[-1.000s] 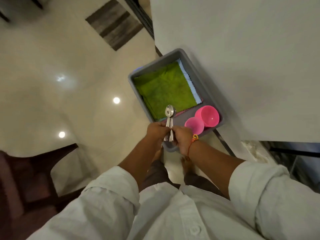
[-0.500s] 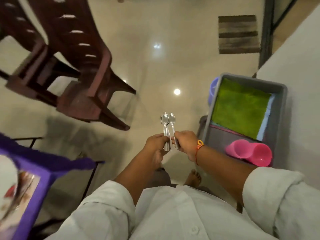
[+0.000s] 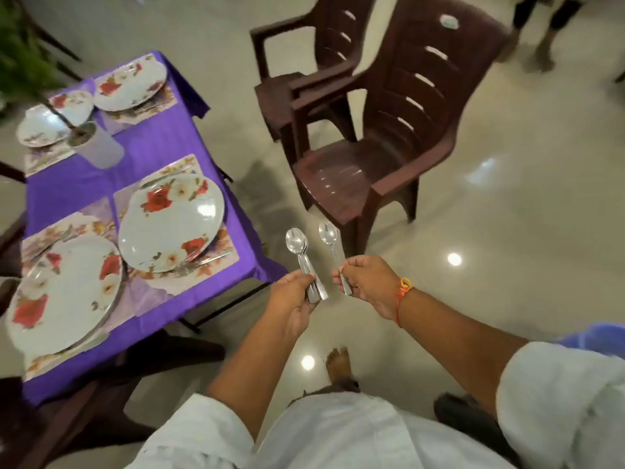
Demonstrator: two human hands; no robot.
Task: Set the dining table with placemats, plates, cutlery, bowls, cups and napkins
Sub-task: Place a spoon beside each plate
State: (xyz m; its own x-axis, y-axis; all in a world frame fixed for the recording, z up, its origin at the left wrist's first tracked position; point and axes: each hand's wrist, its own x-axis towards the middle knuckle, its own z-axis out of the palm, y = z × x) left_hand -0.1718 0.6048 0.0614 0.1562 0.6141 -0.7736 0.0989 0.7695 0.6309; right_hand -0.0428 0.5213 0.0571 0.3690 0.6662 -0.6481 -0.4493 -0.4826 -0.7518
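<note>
The setting is about half done, as I judge it. The worktop (image 3: 152, 143), covered with a purple cloth, lies to the left of the person and carries four placemats (image 3: 159, 280). Each has a flowered plate on it: the nearest plate (image 3: 64, 292), a second plate (image 3: 170, 221) just beside it, and two more at the far end, which are too blurred to describe well. One small round piece there may be a bowl, but I cannot tell. A fork (image 3: 199, 262) lies on the mat touching the near rim of the second plate, and a knife (image 3: 165, 177) lies at its far side, so part of the cutlery is already placed.

The spoons are not yet laid. The left hand (image 3: 292, 299) has its fingers curled round the handles of a bundle of spoons (image 3: 297, 243), bowls pointing up. The right hand (image 3: 367, 282) pinches a single spoon (image 3: 328, 235) by its handle, near the bundle but apart from it. Both hands are above the floor (image 3: 507, 214), just off the corner of the worktop and in front of the brown chairs (image 3: 389, 130).

What is left, it seems: one spoon to each place, then bowls, cups and napkins, which I do not see on the worktop. The white tumbler (image 3: 101, 150) holds a plant stem, so it is probably decoration and not a cup
</note>
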